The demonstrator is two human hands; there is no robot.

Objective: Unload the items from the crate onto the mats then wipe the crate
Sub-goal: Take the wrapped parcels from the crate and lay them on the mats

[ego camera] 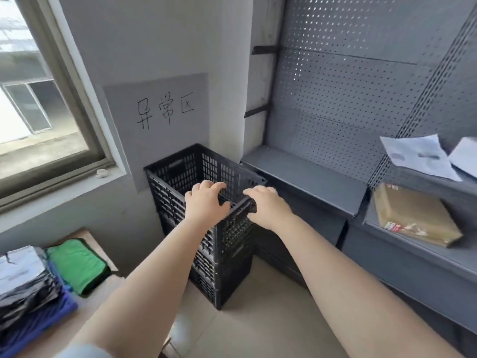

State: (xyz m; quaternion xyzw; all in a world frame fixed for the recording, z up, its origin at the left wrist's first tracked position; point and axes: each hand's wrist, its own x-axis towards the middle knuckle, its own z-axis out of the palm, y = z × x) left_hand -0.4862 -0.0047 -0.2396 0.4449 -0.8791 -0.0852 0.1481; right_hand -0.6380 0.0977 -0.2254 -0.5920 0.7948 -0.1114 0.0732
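Observation:
A black perforated crate (180,174) tops a stack of black crates (224,270) on the floor against the grey wall. Its inside looks empty from here. My left hand (204,202) grips the crate's near rim with the fingers curled over the edge. My right hand (265,205) holds the same rim at the near right corner, fingers over the top. At the lower left a green mat (77,262) and a blue mat (38,324) lie on a tan surface. Black and white bags (20,282) are piled on the blue mat.
Grey metal shelving with a pegboard back (348,86) stands right of the crates. A brown cardboard box (413,215) sits on a right shelf, with papers (418,153) above it. A window (33,99) is at the left, and a handwritten sign (165,112) hangs on the wall.

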